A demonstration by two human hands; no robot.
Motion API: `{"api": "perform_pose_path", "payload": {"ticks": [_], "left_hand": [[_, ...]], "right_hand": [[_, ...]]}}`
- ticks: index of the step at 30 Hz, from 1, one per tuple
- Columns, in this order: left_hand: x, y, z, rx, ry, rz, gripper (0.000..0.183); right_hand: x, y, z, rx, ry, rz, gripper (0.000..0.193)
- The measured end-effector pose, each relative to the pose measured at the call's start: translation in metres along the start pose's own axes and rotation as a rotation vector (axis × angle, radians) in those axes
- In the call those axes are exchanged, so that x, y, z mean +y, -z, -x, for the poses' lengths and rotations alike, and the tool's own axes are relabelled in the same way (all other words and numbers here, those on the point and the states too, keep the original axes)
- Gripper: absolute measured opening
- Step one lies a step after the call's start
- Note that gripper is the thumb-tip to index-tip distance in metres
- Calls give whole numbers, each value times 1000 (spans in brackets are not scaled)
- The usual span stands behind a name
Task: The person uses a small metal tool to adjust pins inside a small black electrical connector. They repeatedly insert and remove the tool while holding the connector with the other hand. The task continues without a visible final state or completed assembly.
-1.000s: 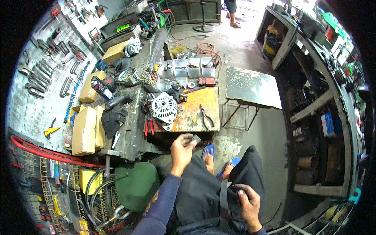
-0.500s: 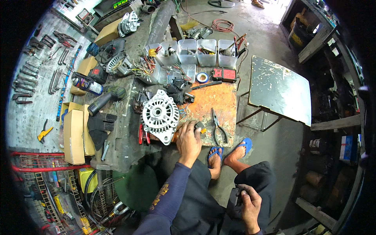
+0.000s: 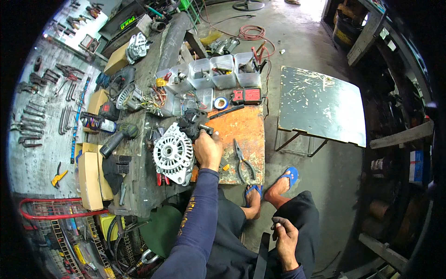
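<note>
My left hand (image 3: 207,151) reaches over the bench with curled fingers at a dark part with a grey metal stub (image 3: 205,127). What its fingertips hold is hidden. Left of that hand lies the silvery, slotted alternator housing (image 3: 173,151). Needle-nose pliers (image 3: 243,162) with dark handles rest to its right, and a small yellow-orange piece (image 3: 225,167) is close by the wrist. Low over my right thigh, my right hand (image 3: 285,239) is closed in a pinch; what it grips I cannot make out. Next to it runs a black strip (image 3: 262,255).
Clear plastic bins (image 3: 200,74) of small parts stand at the bench's back, near a red-black device (image 3: 246,96) and a tape roll (image 3: 220,103). A cordless tool (image 3: 118,139) and cardboard boxes (image 3: 89,179) are left. A scratched metal-topped table (image 3: 320,104) stands right.
My left hand has moved forward from the yellow-orange piece to the metal stub. The dark flat thing in my right hand no longer shows the same way. The whole view has shifted.
</note>
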State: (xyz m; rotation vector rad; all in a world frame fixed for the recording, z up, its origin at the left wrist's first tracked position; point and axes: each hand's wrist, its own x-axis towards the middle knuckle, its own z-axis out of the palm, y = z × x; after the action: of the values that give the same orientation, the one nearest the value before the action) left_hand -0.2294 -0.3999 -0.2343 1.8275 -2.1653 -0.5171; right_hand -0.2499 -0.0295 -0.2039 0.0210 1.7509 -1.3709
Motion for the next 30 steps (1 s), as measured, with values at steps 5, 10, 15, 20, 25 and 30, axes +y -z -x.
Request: {"api": "perform_pose_path", "payload": {"ticks": [5,10,15,20,25,30], "left_hand": [[-14,-9,17,121,-218,101,25],[-14,15,49,87,-263,283,28],[4,57,78,13,-261,872,24],[37,140,163,-10,-480,1049,24],[-1,189,267,-147,-553,982,38],[-40,223,351,-314,-448,1040,41]], "right_hand": [[5,15,2,-10,76,-98,26],[0,23,8,44,107,-267,31],[-6,27,26,26,149,-346,28],[-67,27,73,30,400,-99,26],[-123,-1,138,-80,803,174,55],[-102,-10,181,-220,925,268,56]]}}
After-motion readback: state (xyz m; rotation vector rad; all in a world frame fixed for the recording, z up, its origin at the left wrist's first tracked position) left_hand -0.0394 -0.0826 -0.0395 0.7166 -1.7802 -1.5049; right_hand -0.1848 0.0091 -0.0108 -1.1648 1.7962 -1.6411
